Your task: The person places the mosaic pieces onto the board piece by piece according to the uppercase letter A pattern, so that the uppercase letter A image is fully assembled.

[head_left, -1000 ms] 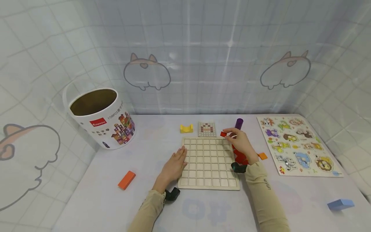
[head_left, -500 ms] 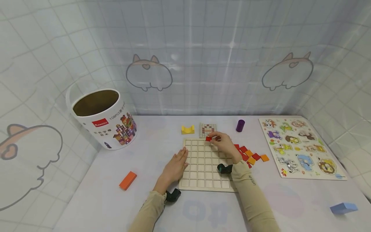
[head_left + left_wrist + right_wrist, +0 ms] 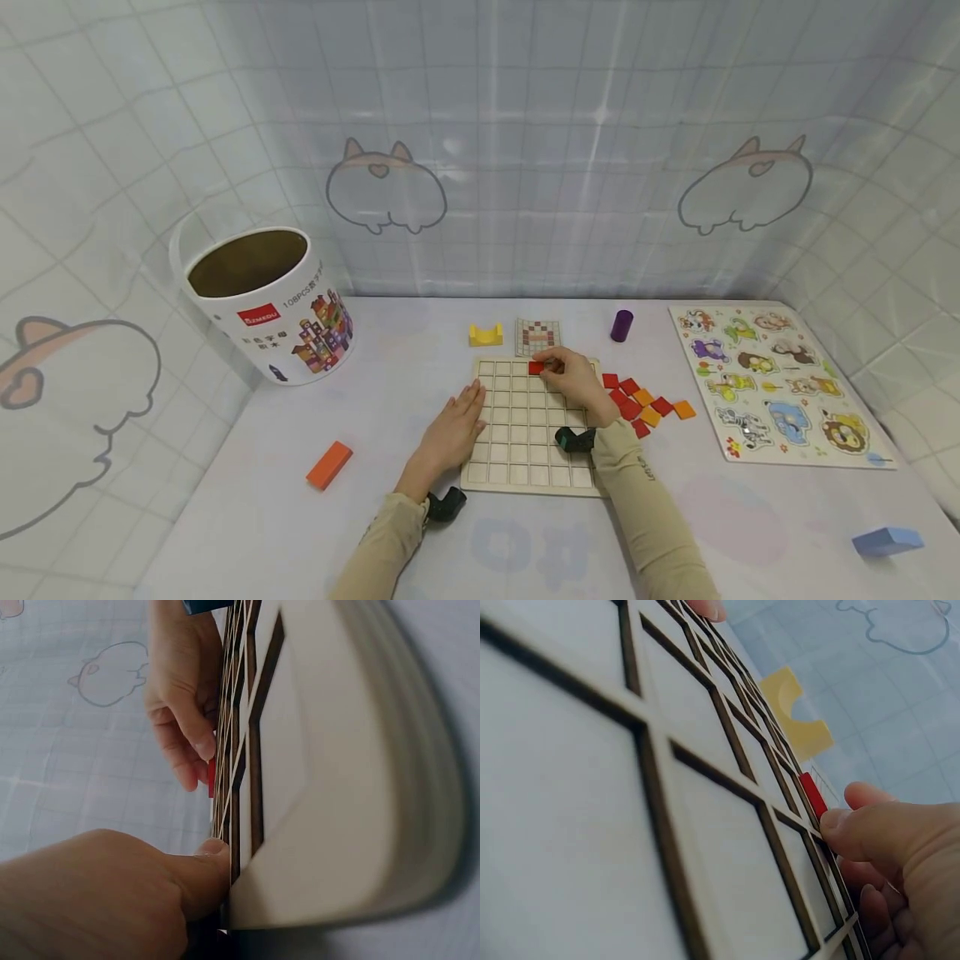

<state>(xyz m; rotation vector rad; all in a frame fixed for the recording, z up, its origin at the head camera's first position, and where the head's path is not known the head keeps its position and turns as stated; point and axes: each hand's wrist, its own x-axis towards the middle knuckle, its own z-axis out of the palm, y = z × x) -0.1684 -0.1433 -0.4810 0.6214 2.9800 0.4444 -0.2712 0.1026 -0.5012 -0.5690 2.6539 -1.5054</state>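
A pale wooden grid board [image 3: 519, 433] lies in front of the person in the head view. My right hand [image 3: 572, 379] pinches a small red square tile [image 3: 536, 367] at a far-row cell of the board. In the right wrist view the thumb presses at one end of the red tile [image 3: 813, 793], which stands slightly proud of the grid. My left hand [image 3: 452, 429] rests with straight fingers along the board's left edge. The left wrist view shows the left thumb [image 3: 214, 851] on the board's rim. Beyond the board lies a pattern card [image 3: 537, 335].
Loose red and orange tiles [image 3: 630, 407] lie right of the board. Around them are a purple cylinder [image 3: 621, 326], a yellow arch block [image 3: 486, 336], an animal puzzle [image 3: 780, 383], a blue block [image 3: 888, 541], an orange block [image 3: 328, 465] and a large white bucket [image 3: 262, 308].
The right hand has carried the red tile leftward from the board's far right corner to a far-row cell and lowered it there. The left hand stays at the board's edge.
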